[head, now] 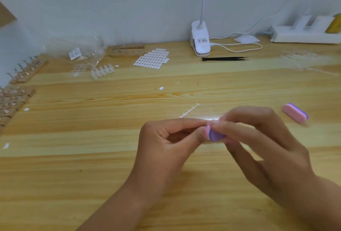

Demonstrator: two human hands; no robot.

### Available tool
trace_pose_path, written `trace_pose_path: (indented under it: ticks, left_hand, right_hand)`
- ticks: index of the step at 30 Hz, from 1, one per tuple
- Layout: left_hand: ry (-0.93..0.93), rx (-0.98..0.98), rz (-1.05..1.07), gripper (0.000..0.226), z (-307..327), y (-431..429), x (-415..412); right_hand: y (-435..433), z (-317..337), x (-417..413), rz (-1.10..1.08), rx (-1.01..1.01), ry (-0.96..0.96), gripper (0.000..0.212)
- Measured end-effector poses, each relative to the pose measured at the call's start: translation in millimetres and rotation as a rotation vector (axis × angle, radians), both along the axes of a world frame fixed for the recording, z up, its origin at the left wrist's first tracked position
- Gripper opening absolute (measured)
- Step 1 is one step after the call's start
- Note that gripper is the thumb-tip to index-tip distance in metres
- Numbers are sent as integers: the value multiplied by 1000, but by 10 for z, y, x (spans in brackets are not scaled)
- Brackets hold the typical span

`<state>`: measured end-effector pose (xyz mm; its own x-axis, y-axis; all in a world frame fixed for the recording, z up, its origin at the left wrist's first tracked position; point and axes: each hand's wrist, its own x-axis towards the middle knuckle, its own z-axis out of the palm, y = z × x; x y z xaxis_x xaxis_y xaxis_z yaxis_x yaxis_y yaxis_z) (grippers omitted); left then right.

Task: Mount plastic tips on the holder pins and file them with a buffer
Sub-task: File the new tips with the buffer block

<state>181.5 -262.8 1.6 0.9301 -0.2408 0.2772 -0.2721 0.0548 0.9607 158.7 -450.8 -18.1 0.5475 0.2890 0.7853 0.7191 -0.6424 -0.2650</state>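
My right hand (258, 138) grips a small pink-and-purple buffer (214, 134) above the wooden table. My left hand (166, 142) pinches something tiny between thumb and forefinger, pressed against the buffer's end; it is too small and blurred to identify. An empty clear tip sprue (190, 110) lies just behind my hands. A second pink-and-purple buffer (295, 113) rests on the table to the right. A strip of white plastic tips (102, 72) lies at the back left. Wooden holders with metal pins stand at the back (126, 51) and along the left edge (27, 71).
A sheet of white adhesive tabs (152, 58) lies near the back holder, beside clear plastic bags (83, 53). Black tweezers (224, 58) sit in front of a white clip lamp (200, 39) with its cable. A white power strip (304, 34) sits back right. Loose tabs dot the table.
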Motion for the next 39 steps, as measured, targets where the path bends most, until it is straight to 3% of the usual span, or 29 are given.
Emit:
trace_pose_path:
  ticks: [5,10,14,19,24,28,34,39]
  left_hand:
    - [105,11,26,9,-14,23,4]
    - [113,-24,-22,11,11,9,5]
    - [179,-36,-26,11,-9,28,15]
    - [121,-27,-53,15,3,15,-3]
    - [182,-35,-45,11,-3,34,19]
    - [159,-15,-93,20,12,14,8]
    - [245,-29,-159,16,0,14,37]
    - [202,-10,-215,20,11,8,19]
  right_hand:
    - [-94,16,90,-80,-8,3,31]
    - [35,-4,5,37,-31,-37,33]
    - [-82,13,107,-82,-11,-17,31]
    - [22,-21,6,34,-21,-34,31]
    - [-84,37,96,-87,-2,-24,28]
    - [-1,9,-6,39,-17,-35,30]
    - [-142,27,110,-70,-10,-68,36]
    - [-48,-31,34,15,-59,-70,34]
